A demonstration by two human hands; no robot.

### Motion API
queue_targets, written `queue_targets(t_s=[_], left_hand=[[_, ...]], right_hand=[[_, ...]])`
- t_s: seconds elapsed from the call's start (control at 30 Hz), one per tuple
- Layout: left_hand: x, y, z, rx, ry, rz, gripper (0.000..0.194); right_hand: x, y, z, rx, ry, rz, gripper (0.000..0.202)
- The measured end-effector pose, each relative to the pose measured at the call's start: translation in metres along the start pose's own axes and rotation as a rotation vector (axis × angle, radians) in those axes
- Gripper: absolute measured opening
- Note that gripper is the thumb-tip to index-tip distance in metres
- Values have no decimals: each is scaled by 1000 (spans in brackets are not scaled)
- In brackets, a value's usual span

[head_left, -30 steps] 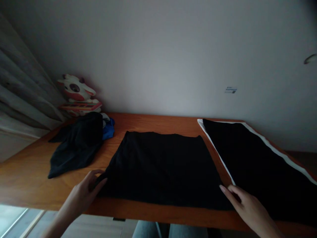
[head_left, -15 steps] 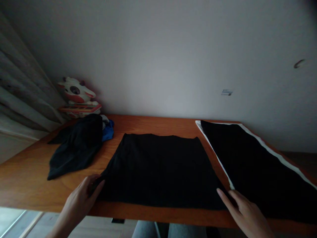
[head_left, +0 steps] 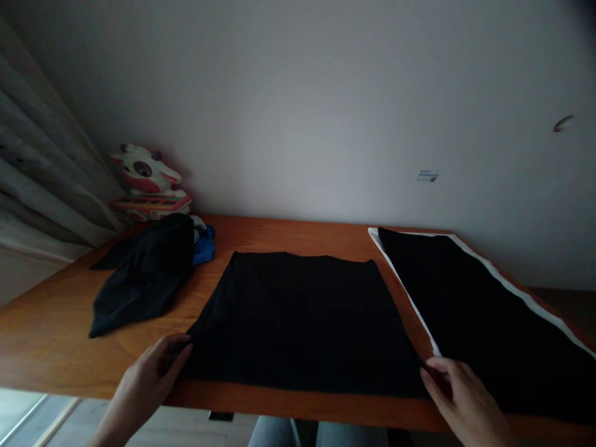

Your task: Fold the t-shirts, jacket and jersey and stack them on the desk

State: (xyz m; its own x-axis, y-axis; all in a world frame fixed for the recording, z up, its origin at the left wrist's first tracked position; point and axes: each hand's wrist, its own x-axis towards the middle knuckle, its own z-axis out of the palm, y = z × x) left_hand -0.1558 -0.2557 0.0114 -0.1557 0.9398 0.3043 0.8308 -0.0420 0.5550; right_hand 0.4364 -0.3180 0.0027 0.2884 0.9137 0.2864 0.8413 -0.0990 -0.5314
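A black cloth (head_left: 302, 323) lies spread flat on the wooden table (head_left: 51, 335), its near edge close to the table's front edge. At its near left corner my left hand (head_left: 153, 372) pinches the fabric between thumb and fingers. The near right corner is gripped by my right hand (head_left: 459, 391), thumb and fingertips closed on the edge. Just right of it lies another black cloth with white borders (head_left: 479, 310), partly beside and under my right hand.
At the left a crumpled dark cloth (head_left: 144, 279) lies with a blue piece (head_left: 203, 245) beside it. Behind stands a cow-shaped toy (head_left: 146, 180) near the curtain (head_left: 37, 167). A pale wall (head_left: 298, 112) rises behind the table.
My right hand has shifted slightly right, and its thumb and fingers have closed on the cloth's corner. My left hand has moved slightly left; the cloth's near edge looks a little wider.
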Motion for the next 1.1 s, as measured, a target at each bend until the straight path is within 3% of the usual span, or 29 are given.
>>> queue_targets(t_s=[0.1,0.17,0.3,0.4,0.47,0.57,0.7,0.8,0.87,0.93,1.1], left_hand=[[4,23,1,116,101,192,41],[6,52,11,142,88,317,35],[3,111,51,166,-94,565,36],[-4,125,77,240,-152,637,52],[-8,116,81,281,-162,626,67],[-11,87,67,327,-144,580,84],[-16,52,42,359,-97,519,85],[-17,49,41,380,-98,496,83],[-11,60,49,386,-89,475,76],[-2,84,64,355,-94,491,65],[26,161,122,264,-201,675,54]], right_hand=[[1,-26,6,-67,122,-166,55],[3,-59,18,-65,92,-266,45],[7,-129,58,-42,-66,-446,44],[5,-148,82,-82,-232,-518,55],[1,-138,87,-126,-278,-489,67],[-6,-97,81,-207,-207,-365,82],[-13,-41,67,-239,-110,-248,78],[-12,-30,62,-227,-150,-229,74],[-7,-46,63,-237,-133,-193,75],[3,-78,69,-239,-90,-171,75],[40,-170,111,-93,-288,-465,56]])
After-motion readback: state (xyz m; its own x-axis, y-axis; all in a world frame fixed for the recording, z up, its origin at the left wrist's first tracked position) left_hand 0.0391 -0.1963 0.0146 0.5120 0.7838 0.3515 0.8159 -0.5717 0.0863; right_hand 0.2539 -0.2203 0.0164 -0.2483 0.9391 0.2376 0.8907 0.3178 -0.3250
